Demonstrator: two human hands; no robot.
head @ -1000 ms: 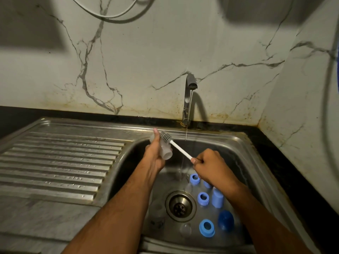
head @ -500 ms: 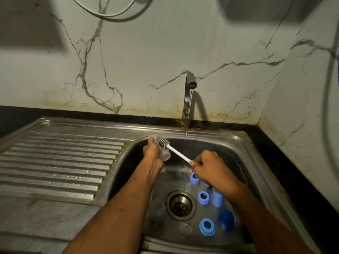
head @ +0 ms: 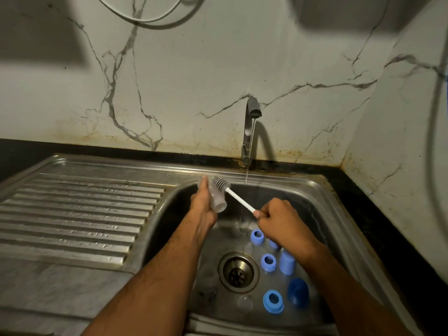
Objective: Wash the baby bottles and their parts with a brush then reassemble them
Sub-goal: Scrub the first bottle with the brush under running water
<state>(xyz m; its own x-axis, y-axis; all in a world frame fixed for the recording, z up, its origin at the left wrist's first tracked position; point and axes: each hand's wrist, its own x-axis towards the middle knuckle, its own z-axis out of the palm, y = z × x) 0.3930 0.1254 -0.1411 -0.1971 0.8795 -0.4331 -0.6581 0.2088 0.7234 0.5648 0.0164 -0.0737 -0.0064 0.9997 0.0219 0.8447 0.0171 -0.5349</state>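
Bottle [head: 216,198] gripped in left hand [head: 203,207] fingers — scrubbing step; right hand [head: 278,220] clamps brush [head: 231,191], bristles just beyond left fingertips — next, work bristles over its wall.

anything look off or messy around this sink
Brown rust-like stains streak the marble wall behind the tap and up the right corner. Blue bottle parts lie scattered in the sink, normal mid-wash.

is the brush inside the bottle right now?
No: the brush head lies against the outside of the bottle held by the left hand, bristles fully exposed.
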